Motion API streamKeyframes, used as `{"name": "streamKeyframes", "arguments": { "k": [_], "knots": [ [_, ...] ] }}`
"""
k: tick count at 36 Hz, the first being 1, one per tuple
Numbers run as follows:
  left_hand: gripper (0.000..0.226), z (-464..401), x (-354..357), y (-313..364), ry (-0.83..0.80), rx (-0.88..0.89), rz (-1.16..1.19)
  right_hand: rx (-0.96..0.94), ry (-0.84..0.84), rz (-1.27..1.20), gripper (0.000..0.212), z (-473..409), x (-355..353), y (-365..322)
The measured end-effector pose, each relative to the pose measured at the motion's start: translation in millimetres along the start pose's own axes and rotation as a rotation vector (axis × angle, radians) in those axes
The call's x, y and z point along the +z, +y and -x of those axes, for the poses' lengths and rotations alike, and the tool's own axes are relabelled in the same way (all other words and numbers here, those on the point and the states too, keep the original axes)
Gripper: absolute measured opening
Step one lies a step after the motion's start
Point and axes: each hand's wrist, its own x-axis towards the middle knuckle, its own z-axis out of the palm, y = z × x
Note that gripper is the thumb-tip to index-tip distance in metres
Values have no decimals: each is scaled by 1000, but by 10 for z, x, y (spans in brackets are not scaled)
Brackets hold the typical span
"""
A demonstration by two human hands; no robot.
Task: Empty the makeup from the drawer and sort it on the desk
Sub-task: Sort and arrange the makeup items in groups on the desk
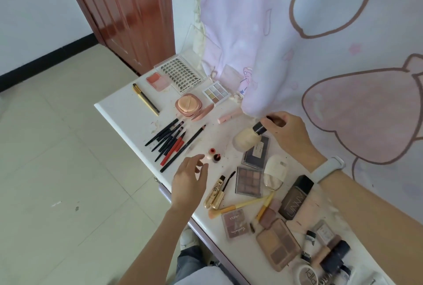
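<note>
1. Two hands over the white desk (119,111), makeup spread across its top.
2. R hand (287,130), pale band on the wrist, fingers curled and clamped on the dark handle of a fluffy powder brush (248,139); bristle head points down toward the desk, tilted, just above a dark grey palette (256,154).
3. L hand (190,179) hovers at the desk's front edge, fingers apart and relaxed, holding nothing.
4. Fingertips of L hand just beside a small red-capped pot (211,151) and a dark nail polish bottle (217,157); can't tell if touching.
5. Bundle of black and red pencils (170,141) lies left of the powder brush, fanned side by side.
6. Behind the pencils: pink compact w/ puff (188,104), gold pen (145,99), blush pan (158,80), lash tray (180,74), pale eyeshadow palette (216,92).
7. Nearer than the powder brush: gold mascara (216,189) w/ wand out, brown eyeshadow palette (248,181), cream sponge case (275,170), black foundation bottle (296,197).
8. Pink curtain (297,33) hangs behind the desk, R hand close to its hem.
</note>
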Motion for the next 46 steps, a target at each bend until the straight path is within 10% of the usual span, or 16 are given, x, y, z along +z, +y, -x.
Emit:
{"name": "streamKeyframes", "arguments": {
  "k": [6,22,29,46],
  "knots": [
    [80,-38,74,496,-136,297,8,22,-5,-86,24,301,-199,-256],
    [29,-29,-58,697,-329,159,156,-348,-365,80,26,742,-465,-230],
    [33,-39,-76,741,-286,245,121,-314,-193,542,32,704,-425,-436],
    [33,-81,-170,743,-204,302,125,-362,-321,236,34,651,-610,-559]
  ]
}}
